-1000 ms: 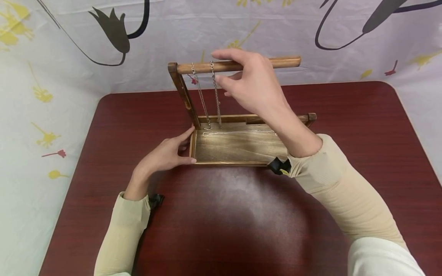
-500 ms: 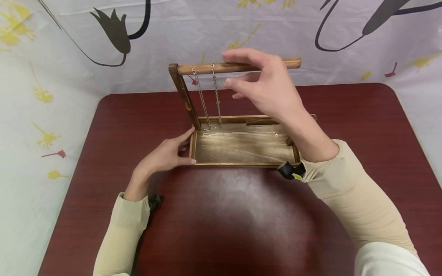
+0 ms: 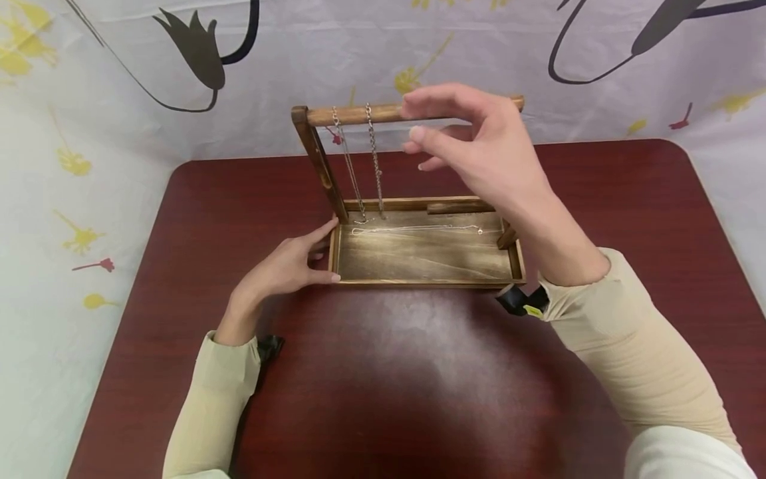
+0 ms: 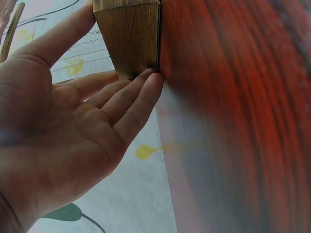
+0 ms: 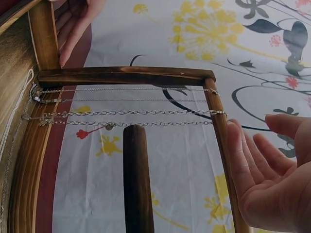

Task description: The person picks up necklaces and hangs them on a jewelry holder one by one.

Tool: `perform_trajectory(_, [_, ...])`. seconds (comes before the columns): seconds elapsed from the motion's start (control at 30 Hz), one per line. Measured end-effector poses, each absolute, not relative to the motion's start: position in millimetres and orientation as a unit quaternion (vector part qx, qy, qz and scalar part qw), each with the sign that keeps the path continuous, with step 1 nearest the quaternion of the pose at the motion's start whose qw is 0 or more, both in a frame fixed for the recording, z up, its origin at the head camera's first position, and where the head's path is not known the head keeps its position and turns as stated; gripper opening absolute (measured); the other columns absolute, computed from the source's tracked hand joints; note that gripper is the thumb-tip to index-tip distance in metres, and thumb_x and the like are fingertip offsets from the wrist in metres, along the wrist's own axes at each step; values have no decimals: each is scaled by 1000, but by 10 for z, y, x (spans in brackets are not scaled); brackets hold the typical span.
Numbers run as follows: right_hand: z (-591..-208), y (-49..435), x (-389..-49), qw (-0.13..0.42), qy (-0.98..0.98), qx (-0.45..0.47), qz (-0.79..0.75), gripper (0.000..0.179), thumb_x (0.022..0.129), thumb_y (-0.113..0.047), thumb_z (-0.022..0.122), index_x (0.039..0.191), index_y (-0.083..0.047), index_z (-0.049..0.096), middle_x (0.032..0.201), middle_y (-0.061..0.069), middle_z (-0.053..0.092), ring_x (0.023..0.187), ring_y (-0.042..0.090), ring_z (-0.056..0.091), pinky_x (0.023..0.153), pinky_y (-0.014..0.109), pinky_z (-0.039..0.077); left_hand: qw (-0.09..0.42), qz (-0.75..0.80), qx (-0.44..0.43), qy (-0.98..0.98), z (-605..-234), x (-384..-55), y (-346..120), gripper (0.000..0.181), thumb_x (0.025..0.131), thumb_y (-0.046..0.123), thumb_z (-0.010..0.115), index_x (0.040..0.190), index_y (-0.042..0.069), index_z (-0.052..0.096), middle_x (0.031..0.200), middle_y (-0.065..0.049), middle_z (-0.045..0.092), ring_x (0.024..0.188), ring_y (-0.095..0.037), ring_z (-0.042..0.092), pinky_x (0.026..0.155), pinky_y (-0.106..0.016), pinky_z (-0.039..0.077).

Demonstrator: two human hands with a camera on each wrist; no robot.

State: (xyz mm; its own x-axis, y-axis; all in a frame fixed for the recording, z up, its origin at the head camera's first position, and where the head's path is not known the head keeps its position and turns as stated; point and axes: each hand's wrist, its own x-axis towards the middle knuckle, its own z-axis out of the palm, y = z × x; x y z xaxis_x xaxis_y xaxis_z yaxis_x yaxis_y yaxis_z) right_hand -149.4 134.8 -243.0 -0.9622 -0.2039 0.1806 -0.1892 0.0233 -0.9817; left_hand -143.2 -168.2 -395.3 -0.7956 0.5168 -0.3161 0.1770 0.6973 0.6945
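Observation:
A wooden jewellery stand has a tray base, a left post and a top bar. From the bar's left part hang a thin chain necklace and a thicker chain necklace. Another fine necklace lies stretched along the tray. My left hand holds the tray's left end, thumb at the front corner and fingers at the back. My right hand is at the bar, right of the chains, its fingers loosely bent and holding nothing. In the right wrist view its fingertips are close to the bar.
A short wooden post rises at the tray's right end, partly behind my right forearm. The stand is on a dark red table. A patterned cloth hangs behind the table.
My right hand has moved right along the bar, away from the thicker chain, which hangs still. More of the tray's right end shows. The left hand keeps its place.

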Motion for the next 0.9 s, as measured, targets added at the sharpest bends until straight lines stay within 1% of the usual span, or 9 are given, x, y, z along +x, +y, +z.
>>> perform_trajectory(0.17, [-2458, 1416, -1469, 15, 738, -137, -661, 29, 93, -10, 71, 121, -7, 69, 112, 13, 71, 90, 28, 71, 74, 35, 59, 254, 343, 191, 884, -3958, -1428, -1687, 101, 83, 27, 83, 160, 27, 17, 149, -16, 46, 124, -30, 58, 102, -47, 46])
perform_trajectory(0.37, [-2496, 1528, -1413, 24, 759, -121, -639, 27, 93, -15, 71, 119, -8, 70, 111, 13, 71, 91, 27, 71, 75, 34, 58, 257, 348, 190, 881, -3964, -1429, -1680, 101, 83, 26, 83, 160, 28, 17, 149, -15, 46, 124, -31, 58, 102, -46, 46])
perform_trajectory(0.7, [-2555, 1697, -1362, 2, 776, -110, -621, 25, 92, -15, 72, 116, -7, 71, 104, 10, 74, 86, 27, 70, 74, 31, 58, 260, 348, 181, 883, -3970, -1413, -1684, 101, 83, 27, 83, 160, 29, 17, 149, -16, 47, 124, -30, 58, 102, -47, 46])
perform_trajectory(0.9, [-2581, 1808, -1299, 2, 780, -100, -618, 26, 92, -16, 73, 116, -6, 71, 104, 11, 74, 86, 27, 70, 72, 28, 57, 259, 339, 184, 885, -3964, -1422, -1680, 100, 83, 29, 83, 160, 31, 19, 152, -14, 43, 124, -29, 58, 103, -47, 45])
